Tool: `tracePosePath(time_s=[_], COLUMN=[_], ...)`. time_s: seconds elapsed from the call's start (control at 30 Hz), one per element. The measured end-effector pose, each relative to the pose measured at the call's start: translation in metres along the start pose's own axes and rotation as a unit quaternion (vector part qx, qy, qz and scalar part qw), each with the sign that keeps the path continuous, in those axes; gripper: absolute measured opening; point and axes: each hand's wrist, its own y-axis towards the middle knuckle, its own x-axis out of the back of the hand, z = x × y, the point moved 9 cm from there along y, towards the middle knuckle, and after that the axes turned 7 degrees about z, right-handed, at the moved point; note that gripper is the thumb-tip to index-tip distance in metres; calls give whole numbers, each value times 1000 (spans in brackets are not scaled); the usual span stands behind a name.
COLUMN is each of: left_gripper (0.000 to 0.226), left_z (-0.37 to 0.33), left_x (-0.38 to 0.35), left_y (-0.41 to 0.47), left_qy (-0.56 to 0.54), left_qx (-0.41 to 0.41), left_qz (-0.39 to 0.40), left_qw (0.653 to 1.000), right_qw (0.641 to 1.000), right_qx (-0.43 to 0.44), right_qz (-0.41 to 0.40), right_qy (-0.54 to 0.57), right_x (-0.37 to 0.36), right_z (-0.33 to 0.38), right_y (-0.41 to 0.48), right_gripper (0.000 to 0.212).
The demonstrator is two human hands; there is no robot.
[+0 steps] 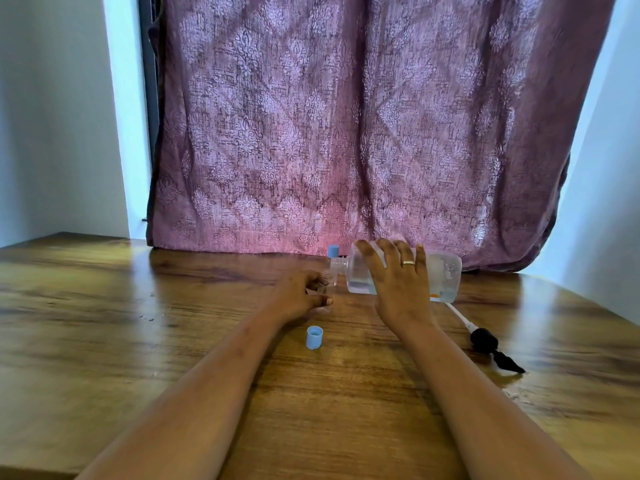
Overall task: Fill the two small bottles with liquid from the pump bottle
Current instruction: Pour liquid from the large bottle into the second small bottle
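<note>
Pump bottle (445,271): tipped near the table's (104,323) far edge; probably heavy and slippery; right hand (398,285) kept its grip round the middle.
Small bottle (329,287): light, tippy; left hand (301,294) pinched it.

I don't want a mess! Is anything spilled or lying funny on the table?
The black pump lies detached on the table, right of the right hand, with a shiny, maybe wet patch at its nozzle.
</note>
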Motion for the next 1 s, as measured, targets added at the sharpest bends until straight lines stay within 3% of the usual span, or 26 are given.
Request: tracePosePath(time_s=[1.0], left_gripper=[40], left_z=[3], left_x=[0], left_y=[0], left_qy=[-4], left_qx=[6], left_qz=[-1], left_qw=[1000], right_qw=[1000], right_qx=[5], right_qz=[2], right_qy=[-7], right_x=[1], right_z=[1], right_y=[3], right_gripper=[94])
